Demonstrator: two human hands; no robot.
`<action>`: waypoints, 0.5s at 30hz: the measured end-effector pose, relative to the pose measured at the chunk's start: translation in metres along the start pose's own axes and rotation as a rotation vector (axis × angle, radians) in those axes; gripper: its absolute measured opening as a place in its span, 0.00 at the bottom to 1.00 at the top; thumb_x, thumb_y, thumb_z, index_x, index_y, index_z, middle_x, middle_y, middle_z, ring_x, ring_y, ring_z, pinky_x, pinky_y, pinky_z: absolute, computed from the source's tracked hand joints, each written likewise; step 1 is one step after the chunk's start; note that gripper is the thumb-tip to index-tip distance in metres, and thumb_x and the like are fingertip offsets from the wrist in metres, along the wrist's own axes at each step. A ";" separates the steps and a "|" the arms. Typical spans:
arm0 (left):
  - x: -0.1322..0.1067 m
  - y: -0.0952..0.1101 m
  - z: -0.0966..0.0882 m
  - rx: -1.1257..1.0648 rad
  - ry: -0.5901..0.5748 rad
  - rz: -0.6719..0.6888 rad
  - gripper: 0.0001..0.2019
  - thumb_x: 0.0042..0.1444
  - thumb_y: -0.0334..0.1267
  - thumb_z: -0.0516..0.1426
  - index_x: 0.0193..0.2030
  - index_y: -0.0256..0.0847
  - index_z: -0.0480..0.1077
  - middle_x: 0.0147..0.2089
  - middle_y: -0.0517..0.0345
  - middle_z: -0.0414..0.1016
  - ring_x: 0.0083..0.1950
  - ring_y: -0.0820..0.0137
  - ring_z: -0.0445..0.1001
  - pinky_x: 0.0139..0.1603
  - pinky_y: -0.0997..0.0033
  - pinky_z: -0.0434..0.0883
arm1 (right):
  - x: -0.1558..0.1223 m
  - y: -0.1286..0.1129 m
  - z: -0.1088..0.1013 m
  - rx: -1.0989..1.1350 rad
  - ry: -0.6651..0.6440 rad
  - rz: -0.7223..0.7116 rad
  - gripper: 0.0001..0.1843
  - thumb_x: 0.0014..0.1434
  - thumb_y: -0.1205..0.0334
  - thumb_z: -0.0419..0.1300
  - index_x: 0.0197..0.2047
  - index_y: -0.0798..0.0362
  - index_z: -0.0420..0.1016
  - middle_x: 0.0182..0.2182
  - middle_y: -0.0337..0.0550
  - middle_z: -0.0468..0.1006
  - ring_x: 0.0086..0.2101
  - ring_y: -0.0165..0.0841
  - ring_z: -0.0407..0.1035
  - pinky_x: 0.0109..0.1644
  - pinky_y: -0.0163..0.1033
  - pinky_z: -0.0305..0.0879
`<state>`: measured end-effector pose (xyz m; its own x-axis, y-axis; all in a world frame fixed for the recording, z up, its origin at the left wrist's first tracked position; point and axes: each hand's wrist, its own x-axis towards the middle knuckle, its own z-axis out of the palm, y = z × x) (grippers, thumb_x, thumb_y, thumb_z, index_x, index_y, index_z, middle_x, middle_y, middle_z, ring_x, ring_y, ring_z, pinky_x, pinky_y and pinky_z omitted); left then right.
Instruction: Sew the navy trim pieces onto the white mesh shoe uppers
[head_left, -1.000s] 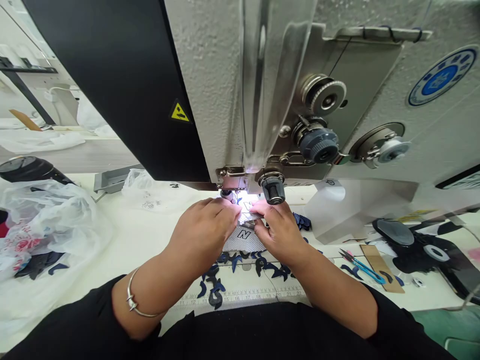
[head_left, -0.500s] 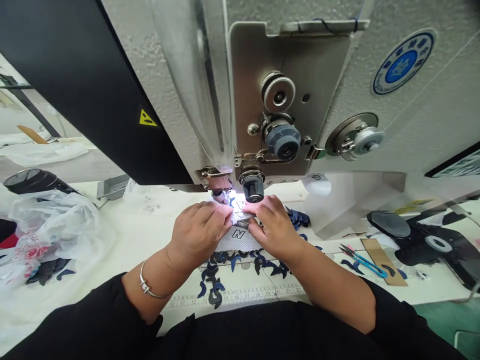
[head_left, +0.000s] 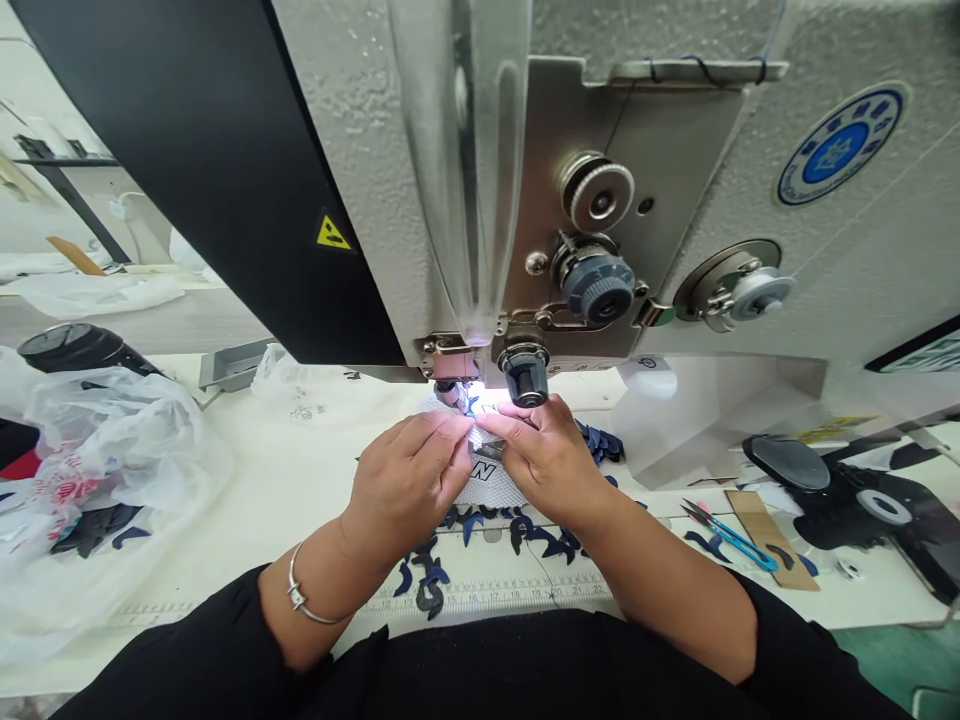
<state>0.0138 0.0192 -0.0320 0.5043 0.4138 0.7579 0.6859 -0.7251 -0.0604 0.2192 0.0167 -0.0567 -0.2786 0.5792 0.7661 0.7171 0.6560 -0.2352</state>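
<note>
My left hand (head_left: 409, 480) and my right hand (head_left: 547, 460) sit close together under the sewing machine head (head_left: 420, 180), their fingertips pinching a white-grey mesh fabric piece (head_left: 487, 480). A dark N logo (head_left: 484, 472) on that piece is partly covered by my fingers. The piece lies just below the presser foot (head_left: 454, 395), lit by the machine's lamp. The needle is hidden among the glare and my fingers. Several navy cut fabric shapes (head_left: 480, 530) lie just past my wrists.
A white work table (head_left: 262, 470) carries a steel ruler strip (head_left: 487, 597) along its near side. Blue-handled thread snips (head_left: 731, 540) and a cardboard strip (head_left: 769, 540) lie at the right. A plastic bag (head_left: 112, 440) with dark pieces sits at the left.
My hands have drawn closer together and the mesh piece has turned slightly, with the N logo now partly under my fingers. The view has shifted a little.
</note>
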 end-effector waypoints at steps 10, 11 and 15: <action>-0.002 -0.009 0.003 -0.112 0.049 -0.030 0.18 0.57 0.28 0.58 0.54 0.44 0.73 0.47 0.53 0.81 0.48 0.63 0.79 0.55 0.63 0.75 | -0.001 -0.012 -0.002 -0.098 -0.004 -0.013 0.22 0.63 0.70 0.58 0.58 0.43 0.74 0.46 0.47 0.74 0.45 0.42 0.67 0.51 0.51 0.71; -0.003 -0.011 0.004 -0.143 0.053 -0.030 0.18 0.57 0.28 0.58 0.54 0.44 0.73 0.47 0.53 0.81 0.49 0.63 0.79 0.55 0.62 0.75 | -0.001 -0.013 -0.002 -0.107 0.002 -0.024 0.23 0.63 0.71 0.58 0.59 0.44 0.73 0.46 0.47 0.74 0.45 0.42 0.67 0.51 0.51 0.71; -0.006 -0.017 0.008 -0.230 0.065 -0.041 0.20 0.56 0.26 0.59 0.54 0.44 0.72 0.48 0.53 0.80 0.51 0.63 0.78 0.56 0.61 0.75 | -0.002 -0.016 -0.001 -0.098 0.051 -0.062 0.24 0.62 0.72 0.57 0.60 0.46 0.70 0.46 0.47 0.74 0.44 0.40 0.69 0.51 0.50 0.72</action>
<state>0.0035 0.0339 -0.0409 0.4385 0.4145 0.7974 0.5635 -0.8180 0.1153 0.2085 0.0044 -0.0538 -0.2928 0.5120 0.8075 0.7593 0.6378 -0.1291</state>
